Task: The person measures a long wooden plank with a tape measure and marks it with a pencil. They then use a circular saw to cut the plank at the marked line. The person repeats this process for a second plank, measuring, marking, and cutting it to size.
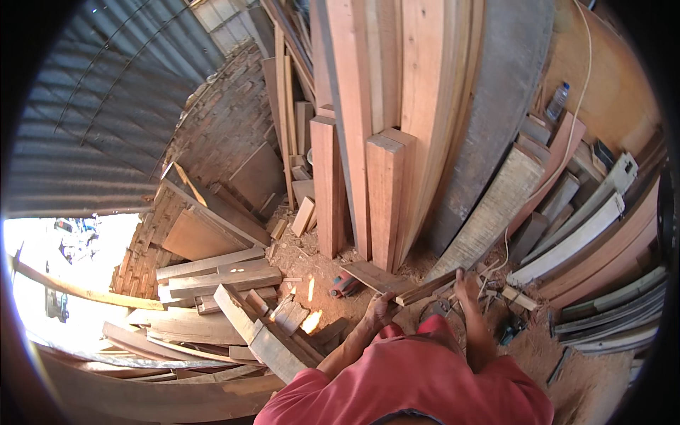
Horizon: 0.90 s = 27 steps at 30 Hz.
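A short, narrow strip of wood (425,290) lies across the space before my red shirt. My left hand (381,309) is closed at its left end. At the other end my right hand (467,287) has its fingers closed round the wood. Just beyond my left hand, a flat brown board (379,276) slants over the sawdust. A red power tool (345,285) sits on the floor, partly under that board's left end. My fingertips are too small to make out finely.
Tall planks (382,64) and squared posts (386,191) stand upright ahead. Offcuts (227,283) are heaped on the left, near a brick wall (219,113). Curved boards (567,241) lie stacked at right, with a pale cord (567,156) and a plastic bottle (557,101) above.
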Available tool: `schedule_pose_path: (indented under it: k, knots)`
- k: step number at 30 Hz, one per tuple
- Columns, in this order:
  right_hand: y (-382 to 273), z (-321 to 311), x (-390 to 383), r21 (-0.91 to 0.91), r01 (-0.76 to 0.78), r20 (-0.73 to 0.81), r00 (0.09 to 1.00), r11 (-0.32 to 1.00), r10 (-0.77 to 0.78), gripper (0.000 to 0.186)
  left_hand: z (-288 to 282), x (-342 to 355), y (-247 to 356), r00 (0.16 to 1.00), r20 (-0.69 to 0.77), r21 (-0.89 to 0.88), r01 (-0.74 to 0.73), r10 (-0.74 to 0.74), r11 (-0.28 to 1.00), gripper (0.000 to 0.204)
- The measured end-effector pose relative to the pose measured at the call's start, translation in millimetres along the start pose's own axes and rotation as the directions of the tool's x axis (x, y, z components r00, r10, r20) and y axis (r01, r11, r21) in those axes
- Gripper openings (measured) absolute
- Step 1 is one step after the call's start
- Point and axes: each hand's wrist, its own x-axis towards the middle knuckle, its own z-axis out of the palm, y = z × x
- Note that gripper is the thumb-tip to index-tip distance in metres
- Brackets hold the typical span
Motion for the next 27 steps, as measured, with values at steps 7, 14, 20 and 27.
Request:
schedule_pose_path:
  k: [7, 14, 20, 27]
  knots:
    - [-115, -56, -168, -0.303, 0.768, 0.215, 0.632, 0.564, -0.745, 0.073, 27, -50, 40, 0.971, -0.167, 0.126, -0.149, 0.169, 0.981, 0.007]
    - [-205, -48, -102, 0.203, 0.883, -0.135, 0.454, 0.424, -0.880, 0.045, 109, -86, 89, 0.897, 0.069, 0.024, -0.440, 0.437, 0.898, 0.027]
    - [-328, -130, -27, 0.461, 0.774, -0.189, 0.563, 0.433, -0.805, 0.050, 94, -92, 95, 0.837, 0.257, 0.417, -0.548, 0.483, 0.726, 0.037]
    - [-391, -141, 75, 0.709, 0.672, -0.226, 0.504, 0.214, -0.834, 0.050, 9, -130, 22, 0.898, -0.016, 0.899, -0.180, 0.441, 0.399, 0.043]
